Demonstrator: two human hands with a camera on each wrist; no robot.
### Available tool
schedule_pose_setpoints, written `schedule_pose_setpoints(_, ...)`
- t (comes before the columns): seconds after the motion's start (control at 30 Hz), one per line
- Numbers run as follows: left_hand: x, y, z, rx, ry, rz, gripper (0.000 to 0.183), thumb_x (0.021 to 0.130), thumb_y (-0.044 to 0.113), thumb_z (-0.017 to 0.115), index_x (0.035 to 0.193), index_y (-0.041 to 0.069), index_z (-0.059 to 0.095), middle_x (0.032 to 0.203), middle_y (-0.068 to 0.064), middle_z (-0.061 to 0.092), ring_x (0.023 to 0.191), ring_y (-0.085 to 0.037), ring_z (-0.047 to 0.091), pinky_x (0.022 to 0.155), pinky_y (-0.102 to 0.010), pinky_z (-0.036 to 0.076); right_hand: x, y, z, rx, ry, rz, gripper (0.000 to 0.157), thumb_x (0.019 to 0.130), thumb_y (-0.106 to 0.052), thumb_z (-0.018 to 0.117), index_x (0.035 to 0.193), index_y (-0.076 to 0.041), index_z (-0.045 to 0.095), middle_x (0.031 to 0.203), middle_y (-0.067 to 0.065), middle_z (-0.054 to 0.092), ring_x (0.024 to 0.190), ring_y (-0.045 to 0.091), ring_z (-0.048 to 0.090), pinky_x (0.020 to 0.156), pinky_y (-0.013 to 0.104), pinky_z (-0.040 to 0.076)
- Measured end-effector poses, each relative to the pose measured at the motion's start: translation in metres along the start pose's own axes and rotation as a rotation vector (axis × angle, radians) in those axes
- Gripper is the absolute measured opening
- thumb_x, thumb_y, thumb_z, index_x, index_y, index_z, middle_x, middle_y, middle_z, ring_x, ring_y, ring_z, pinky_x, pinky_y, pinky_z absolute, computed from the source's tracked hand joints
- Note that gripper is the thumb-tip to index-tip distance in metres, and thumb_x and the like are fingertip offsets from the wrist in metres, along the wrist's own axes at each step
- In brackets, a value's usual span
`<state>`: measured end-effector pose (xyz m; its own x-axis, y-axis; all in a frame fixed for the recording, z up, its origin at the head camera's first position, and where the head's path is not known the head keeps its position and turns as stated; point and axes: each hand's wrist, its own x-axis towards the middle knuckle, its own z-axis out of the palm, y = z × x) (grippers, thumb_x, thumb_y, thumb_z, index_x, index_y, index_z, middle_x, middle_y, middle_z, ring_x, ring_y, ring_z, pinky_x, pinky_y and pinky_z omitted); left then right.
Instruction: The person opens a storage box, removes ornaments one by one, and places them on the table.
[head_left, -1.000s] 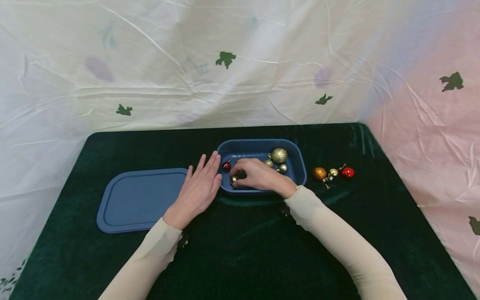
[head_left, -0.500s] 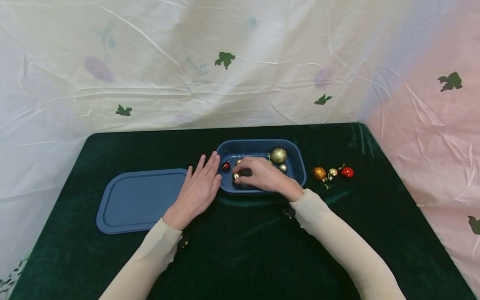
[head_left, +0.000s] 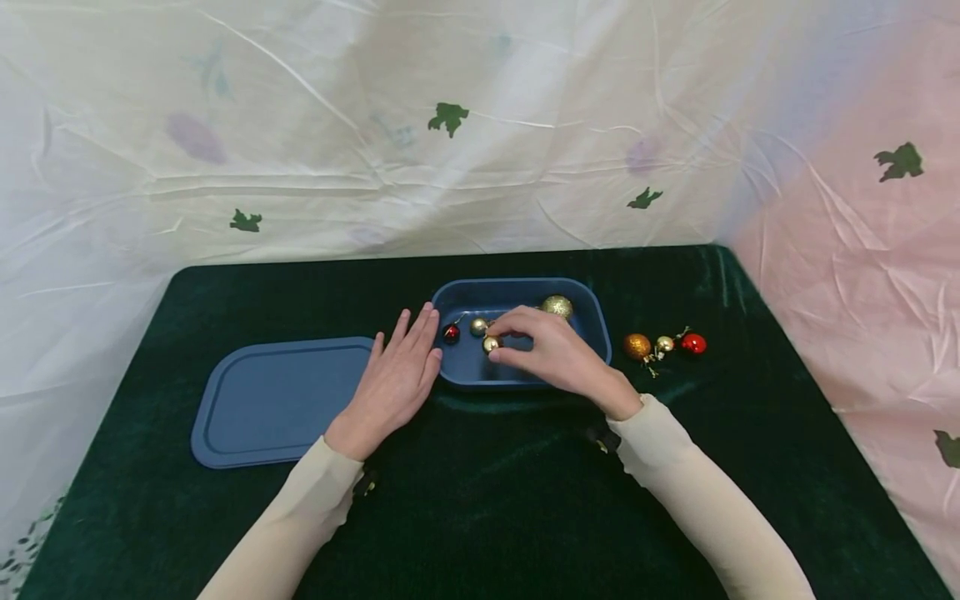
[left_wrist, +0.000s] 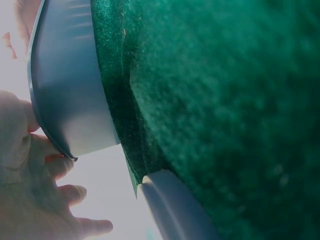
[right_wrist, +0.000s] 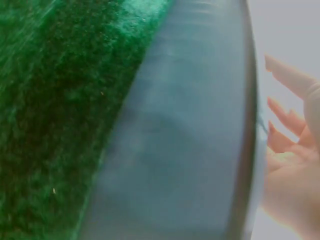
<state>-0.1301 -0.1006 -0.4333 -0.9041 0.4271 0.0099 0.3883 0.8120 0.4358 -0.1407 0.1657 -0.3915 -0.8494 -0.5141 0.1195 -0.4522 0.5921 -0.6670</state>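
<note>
The blue rectangular box stands on the table with several small baubles inside. Thumb and fingers of my right hand reach into it and pinch a small gold bauble. Beside that lie another gold bauble and a dark red bauble at the left end. A larger glittery gold bauble sits at the back right, partly covered by the right hand. My left hand, fingers straight, rests against the box's left wall; the left wrist view shows its fingers around the box rim.
A flat blue lid lies left of the box, partly under the left hand. Right of the box are an orange bauble, a small gold bauble and a red bauble. Dark green velvet covers the table; a pale curtain hangs behind.
My right hand has moved to the right inside the box, carrying the small gold bauble along. Another gold bauble behind it has come into view. The left hand stays in place.
</note>
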Motion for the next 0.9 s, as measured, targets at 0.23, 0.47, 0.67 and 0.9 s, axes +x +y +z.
schedule_pose_setpoints(0.23,-0.001,0.001,0.0,-0.001,0.004,0.006,0.06,0.113,0.035,0.033,0.167,0.013,0.018,0.173,-0.002,0.007,0.159,-0.034,0.008,0.12,-0.07,0.012,-0.015,-0.005,-0.013,0.031,0.073,-0.003,0.034,0.096,-0.033,0.076,0.125,-0.015,0.073,0.126,-0.001,0.068,0.117,0.017,0.063,0.098,0.049,0.053)
schedule_pose_setpoints(0.47,-0.001,0.001,-0.001,-0.009,-0.007,0.003,0.061,0.113,0.036,0.033,0.167,0.014,0.017,0.173,-0.002,0.006,0.159,-0.034,0.007,0.121,-0.07,0.011,-0.027,-0.007,-0.026,0.023,0.136,-0.006,0.031,0.096,-0.03,0.077,0.124,-0.018,0.074,0.125,-0.001,0.068,0.115,0.021,0.062,0.096,0.052,0.053)
schedule_pose_setpoints(0.67,-0.001,0.001,-0.001,-0.01,-0.01,-0.001,0.061,0.113,0.036,0.033,0.167,0.014,0.016,0.173,-0.002,0.005,0.159,-0.034,0.007,0.121,-0.069,0.011,-0.038,-0.009,-0.036,0.032,0.179,0.015,0.03,0.096,-0.03,0.077,0.124,-0.021,0.073,0.127,-0.004,0.066,0.115,0.02,0.062,0.096,0.053,0.052)
schedule_pose_setpoints(0.9,-0.001,0.001,-0.002,-0.006,-0.005,0.004,0.061,0.113,0.036,0.033,0.167,0.013,0.017,0.173,-0.002,0.006,0.159,-0.034,0.007,0.121,-0.069,0.012,-0.052,-0.008,-0.048,-0.017,0.238,0.0,0.032,0.095,-0.025,0.078,0.126,-0.019,0.073,0.132,-0.003,0.066,0.117,0.016,0.062,0.096,0.043,0.051)
